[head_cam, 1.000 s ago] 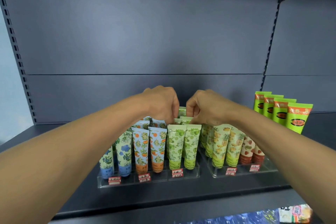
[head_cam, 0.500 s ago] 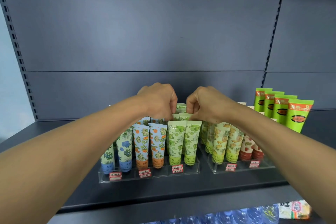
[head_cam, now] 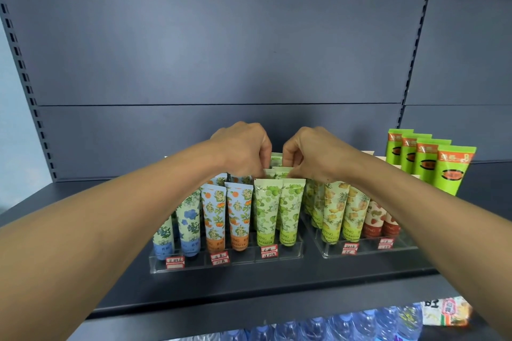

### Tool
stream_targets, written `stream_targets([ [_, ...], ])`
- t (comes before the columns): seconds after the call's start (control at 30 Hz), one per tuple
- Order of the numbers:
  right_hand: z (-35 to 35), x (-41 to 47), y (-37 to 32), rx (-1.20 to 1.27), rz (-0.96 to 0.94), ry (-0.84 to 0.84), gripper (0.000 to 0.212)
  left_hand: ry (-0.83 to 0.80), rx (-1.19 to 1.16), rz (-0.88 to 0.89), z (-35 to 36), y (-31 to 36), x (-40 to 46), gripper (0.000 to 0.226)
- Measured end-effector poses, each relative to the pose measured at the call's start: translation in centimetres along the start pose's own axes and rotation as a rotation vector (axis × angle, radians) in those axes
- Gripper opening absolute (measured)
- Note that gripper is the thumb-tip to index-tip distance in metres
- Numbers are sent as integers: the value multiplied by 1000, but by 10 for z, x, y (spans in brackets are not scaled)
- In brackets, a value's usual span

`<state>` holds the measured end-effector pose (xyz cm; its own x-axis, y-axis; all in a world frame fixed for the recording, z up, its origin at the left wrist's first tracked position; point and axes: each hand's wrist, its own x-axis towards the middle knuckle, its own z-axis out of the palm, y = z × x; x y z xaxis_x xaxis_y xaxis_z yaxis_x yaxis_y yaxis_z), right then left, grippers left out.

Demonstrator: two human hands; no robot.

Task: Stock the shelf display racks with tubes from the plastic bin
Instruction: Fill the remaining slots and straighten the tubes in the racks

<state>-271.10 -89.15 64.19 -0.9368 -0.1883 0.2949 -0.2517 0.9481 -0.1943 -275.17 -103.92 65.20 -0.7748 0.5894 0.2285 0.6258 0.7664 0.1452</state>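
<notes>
Racks [head_cam: 225,264]: 2. Bright green tubes [head_cam: 451,171], far right: 4. Front row: blue tubes [head_cam: 188,227] 2; orange [head_cam: 214,219] 2; lime [head_cam: 267,210] 2; pineapple [head_cam: 333,210] 2; strawberry [head_cam: 374,220] 2.

A shop, at a stocked display shelf.
Dark metal shelving [head_cam: 249,285] with slotted uprights [head_cam: 25,86] carries clear racks [head_cam: 227,264] of upright tubes [head_cam: 266,210] fronted by handwritten red price tags [head_cam: 269,252]; water bottles [head_cam: 318,329] fill the shelf below.
</notes>
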Motion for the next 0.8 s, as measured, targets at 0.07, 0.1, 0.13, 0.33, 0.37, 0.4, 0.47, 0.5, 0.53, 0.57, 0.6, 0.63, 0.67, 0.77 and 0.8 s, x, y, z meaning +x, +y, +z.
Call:
stream_targets([
  [0.07,0,-1,1,1,-3,0,6,-3,1,3,0,1,0,24],
  [0.1,0,-1,1,8,-3,-1,6,-5,0,4,0,1,0,24],
  [0.13,0,-1,1,15,-1,-4,6,-6,-3,4,0,1,1,24],
  [0.33,0,-1,2,42,13,-21,5,-17,-15,-9,0,-1,1,21],
  [0.37,0,-1,2,43,15,-24,5,-20,-19,-9,0,-1,1,20],
  [0.4,0,-1,2,44,17,-27,6,-24,-24,-10,0,-1,1,20],
  [0.47,-1,-1,2,44,21,-29,9,-31,-29,-14,0,-1,0,20],
  [0.5,-1,-1,2,42,23,-29,10,-33,-31,-17,0,-1,0,20],
  [0.53,-1,-2,2,39,24,-28,11,-34,-34,-21,-1,-1,0,19],
  [0.57,-1,-2,2,37,25,-29,12,-33,-39,-24,-1,-1,0,19],
  [0.6,-2,-2,2,36,25,-29,12,-31,-43,-26,-1,-1,0,19],
  [0.63,-2,-3,1,36,25,-29,13,-30,-46,-26,-1,-1,0,19],
  [0.67,-2,-3,1,36,24,-28,13,-29,-48,-24,-1,-1,0,18],
  [0.77,-2,-3,0,37,26,-31,12,-29,-57,-16,-1,-1,-1,17],
  [0.8,-2,-3,1,39,30,-32,11,-31,-66,-16,-2,-1,-1,16],
])
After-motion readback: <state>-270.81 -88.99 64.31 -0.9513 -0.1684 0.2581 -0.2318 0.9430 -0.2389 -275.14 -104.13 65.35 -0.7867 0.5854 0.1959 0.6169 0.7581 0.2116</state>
